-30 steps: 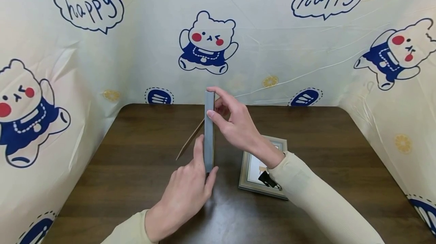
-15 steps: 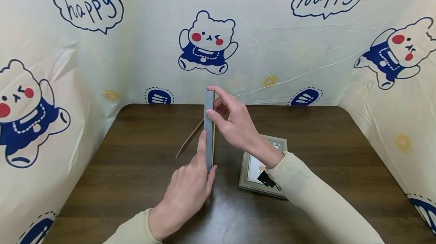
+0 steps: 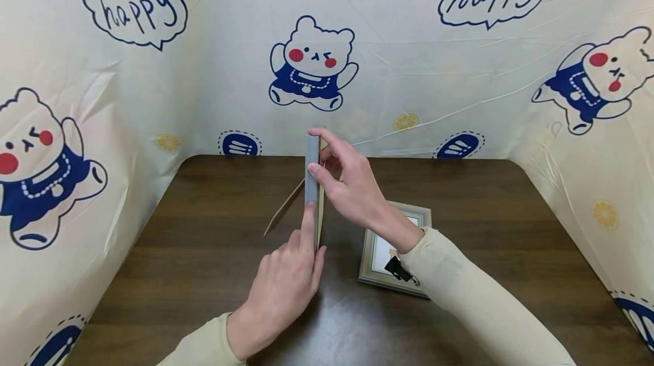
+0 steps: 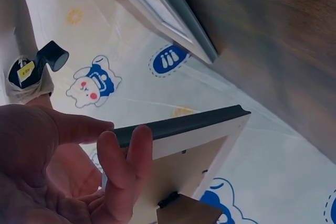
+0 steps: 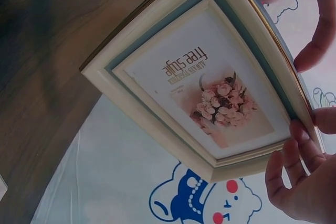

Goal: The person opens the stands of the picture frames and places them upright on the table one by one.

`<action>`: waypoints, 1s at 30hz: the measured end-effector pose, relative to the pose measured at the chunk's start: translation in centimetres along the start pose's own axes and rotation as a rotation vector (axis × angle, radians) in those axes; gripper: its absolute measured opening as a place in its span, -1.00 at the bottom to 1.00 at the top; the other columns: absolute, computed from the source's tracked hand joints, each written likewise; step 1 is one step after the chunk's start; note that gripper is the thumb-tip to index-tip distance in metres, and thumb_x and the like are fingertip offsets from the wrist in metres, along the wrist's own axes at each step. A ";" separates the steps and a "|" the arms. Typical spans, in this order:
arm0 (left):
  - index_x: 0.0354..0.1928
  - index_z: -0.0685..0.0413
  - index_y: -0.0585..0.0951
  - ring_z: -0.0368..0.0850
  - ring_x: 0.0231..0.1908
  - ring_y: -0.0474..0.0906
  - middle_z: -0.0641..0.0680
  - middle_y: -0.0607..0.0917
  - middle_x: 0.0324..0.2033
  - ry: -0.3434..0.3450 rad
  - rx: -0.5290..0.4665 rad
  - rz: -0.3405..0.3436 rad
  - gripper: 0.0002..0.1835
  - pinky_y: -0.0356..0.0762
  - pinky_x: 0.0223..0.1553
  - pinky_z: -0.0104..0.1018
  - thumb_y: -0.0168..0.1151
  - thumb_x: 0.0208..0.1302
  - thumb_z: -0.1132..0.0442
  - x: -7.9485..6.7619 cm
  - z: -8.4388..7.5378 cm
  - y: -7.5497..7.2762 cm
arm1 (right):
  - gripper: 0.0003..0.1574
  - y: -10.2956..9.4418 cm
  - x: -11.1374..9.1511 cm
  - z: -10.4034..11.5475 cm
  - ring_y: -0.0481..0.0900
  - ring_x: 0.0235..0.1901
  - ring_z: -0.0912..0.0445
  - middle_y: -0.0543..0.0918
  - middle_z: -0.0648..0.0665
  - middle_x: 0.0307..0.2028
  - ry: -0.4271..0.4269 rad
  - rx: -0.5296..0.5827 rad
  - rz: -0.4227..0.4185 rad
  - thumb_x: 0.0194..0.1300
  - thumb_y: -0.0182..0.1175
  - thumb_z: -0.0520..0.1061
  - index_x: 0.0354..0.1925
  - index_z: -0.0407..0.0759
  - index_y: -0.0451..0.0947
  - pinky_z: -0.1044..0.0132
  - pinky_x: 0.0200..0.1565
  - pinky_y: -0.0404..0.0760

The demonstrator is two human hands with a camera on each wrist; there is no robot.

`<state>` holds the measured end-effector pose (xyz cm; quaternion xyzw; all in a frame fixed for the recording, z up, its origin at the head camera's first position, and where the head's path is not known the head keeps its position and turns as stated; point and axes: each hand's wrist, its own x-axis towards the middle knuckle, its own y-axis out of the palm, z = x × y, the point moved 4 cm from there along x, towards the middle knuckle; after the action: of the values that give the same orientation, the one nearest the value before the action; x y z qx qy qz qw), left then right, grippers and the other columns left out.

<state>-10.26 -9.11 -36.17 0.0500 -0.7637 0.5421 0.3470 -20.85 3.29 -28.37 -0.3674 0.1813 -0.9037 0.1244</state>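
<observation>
A picture frame stands upright, edge-on in the head view, with a brown support flap slanting out on its left. My right hand grips its upper part, index finger over the top corner and thumb on the near edge. Lower down, my left hand holds it, index finger along the near edge and thumb on the right. In the right wrist view, the front of the picture frame shows a pink flower print. The left wrist view shows the beige back.
A second picture frame lies face up on the dark wooden table, partly behind my right forearm. A black clip is at the right sleeve. A cartoon-printed cloth hangs around the table.
My left index finger has shifted from the left side onto the near edge of the picture frame, the hand moving slightly right. My right hand keeps its grip almost unmoved.
</observation>
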 end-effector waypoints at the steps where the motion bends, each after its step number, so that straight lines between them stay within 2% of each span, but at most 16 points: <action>1: 0.60 0.27 0.08 -0.14 -0.74 0.38 0.08 0.49 -0.53 0.003 0.001 -0.005 0.04 0.38 -0.79 -0.29 0.55 0.24 0.27 0.0 0.0 0.0 | -0.39 0.0 0.0 0.1 0.52 -0.35 0.12 0.63 -0.07 -0.27 -0.001 -0.003 0.000 0.49 0.26 -0.30 0.43 -0.22 0.41 0.20 -0.26 0.59; 9: 0.55 0.26 0.16 -0.06 -0.67 0.51 0.09 0.52 -0.46 -0.033 -0.049 0.002 -0.05 0.52 -0.72 -0.22 0.53 0.25 0.28 0.2 0.5 0.1 | -0.39 0.3 0.0 0.4 0.50 -0.31 0.11 0.62 -0.08 -0.26 -0.011 -0.035 0.003 0.50 0.25 -0.29 0.44 -0.21 0.41 0.20 -0.26 0.56; 13: 0.53 0.24 0.18 -0.05 -0.67 0.52 0.09 0.53 -0.45 -0.054 -0.078 0.009 -0.06 0.53 -0.71 -0.21 0.54 0.25 0.29 0.4 0.7 0.2 | -0.39 0.4 0.0 0.4 0.49 -0.28 0.10 0.62 -0.09 -0.26 -0.021 -0.041 0.002 0.50 0.25 -0.28 0.44 -0.21 0.40 0.12 -0.27 0.58; 18: 0.51 0.25 0.20 0.03 -0.61 0.57 0.13 0.57 -0.41 -0.054 -0.098 -0.023 -0.07 0.58 -0.68 -0.11 0.55 0.19 0.37 0.4 1.0 0.0 | -0.38 0.5 0.1 0.5 0.48 -0.25 0.09 0.62 -0.09 -0.27 -0.038 -0.044 -0.009 0.49 0.26 -0.28 0.44 -0.23 0.41 0.05 -0.31 0.59; 24: 0.52 0.21 0.20 0.07 -0.51 0.66 0.21 0.71 -0.25 -0.066 -0.118 -0.025 -0.05 0.61 -0.64 -0.07 0.56 0.17 0.39 0.5 1.5 -0.1 | -0.37 0.5 0.1 0.6 0.50 -0.24 0.07 0.61 -0.07 -0.27 -0.063 -0.068 -0.017 0.47 0.29 -0.28 0.44 -0.23 0.41 0.18 -0.35 0.56; 30: 0.53 0.15 0.23 0.03 -0.58 0.62 0.19 0.77 -0.23 -0.112 -0.077 -0.010 -0.05 0.47 -0.72 -0.17 0.58 0.17 0.33 0.3 2.0 -0.2 | -0.36 0.9 0.2 0.7 0.50 -0.23 0.01 0.61 -0.05 -0.27 -0.080 -0.123 0.005 0.47 0.30 -0.26 0.44 -0.23 0.40 0.26 -0.42 0.50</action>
<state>-11.32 -10.80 -36.22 0.0707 -0.8021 0.5067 0.3081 -20.40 2.27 -28.20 -0.4096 0.2324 -0.8751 0.1112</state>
